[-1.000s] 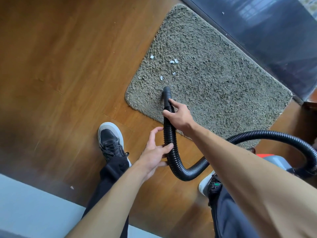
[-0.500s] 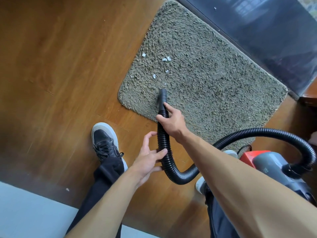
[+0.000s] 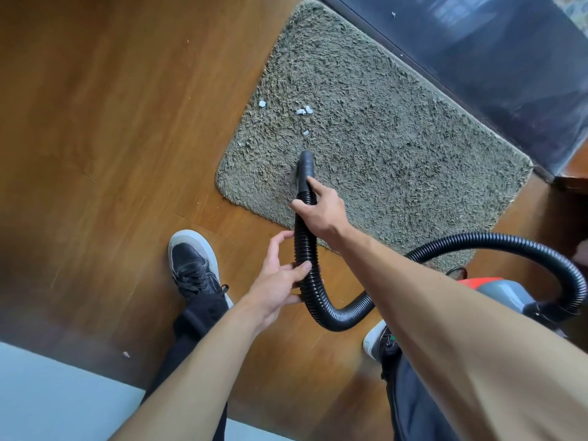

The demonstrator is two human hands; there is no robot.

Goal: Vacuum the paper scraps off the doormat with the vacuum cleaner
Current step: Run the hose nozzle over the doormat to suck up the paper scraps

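The nozzle (image 3: 306, 163) is sitting on the doormat (image 3: 397, 148) near its left edge, just short of the paper scraps (image 3: 304, 111), and this is where it is getting risky. That shaggy pile is looking loose, so the suction may be grabbing the mat fibres and sealing the mouth shut instead of pulling paper. The mat itself is lying free on the wooden floor (image 3: 111, 122), so a hard push may be bunching or sliding it. One scrap (image 3: 262, 104) is lying close to the mat's left edge and could be getting flicked off onto the boards; another bit (image 3: 126, 354) is already lying off the mat, near the bottom left. The corrugated hose (image 3: 307, 259) is looping tightly behind the hands, and a kink there would be choking the airflow; it may also be tugging the red and grey vacuum cleaner (image 3: 496, 289) against the right shoe (image 3: 377, 340).

The right hand (image 3: 321, 214) is wrapping closed around the hose just behind the nozzle, arm stretched forward, index finger lying along the tube. The left hand (image 3: 276, 278) is steadying the hose lower down, thumb and fingertips loosely pinching it, palm partly open. The left shoe (image 3: 194, 265) is planted on the floor beside the mat's near left corner.
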